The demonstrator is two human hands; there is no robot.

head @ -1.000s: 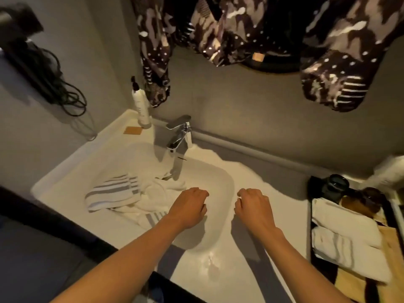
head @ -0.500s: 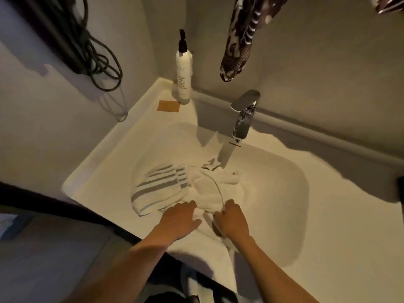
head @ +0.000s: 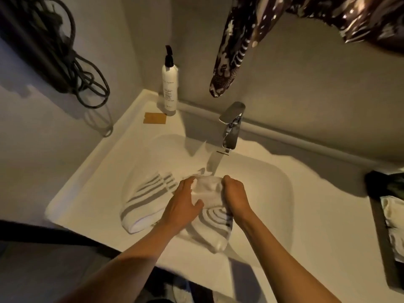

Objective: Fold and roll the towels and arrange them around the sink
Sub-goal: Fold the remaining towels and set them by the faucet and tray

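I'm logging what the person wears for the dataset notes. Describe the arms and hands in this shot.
Both forearms are bare right down to the frame's bottom edge: no sleeves show. The left hand and right hand wear no gloves, and no watch, bracelet or ring is visible. The dim light hides finer detail.

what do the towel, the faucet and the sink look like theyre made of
The towel: soft cotton-like terry, white with grey stripes, matte, crumpling under both hands.
The faucet: probably chromed metal; its glossy surface mirrors the surroundings.
The sink: smooth white, ceramic or solid-surface; the basin and counter run together seamlessly with a soft sheen. Which one, I cannot tell.
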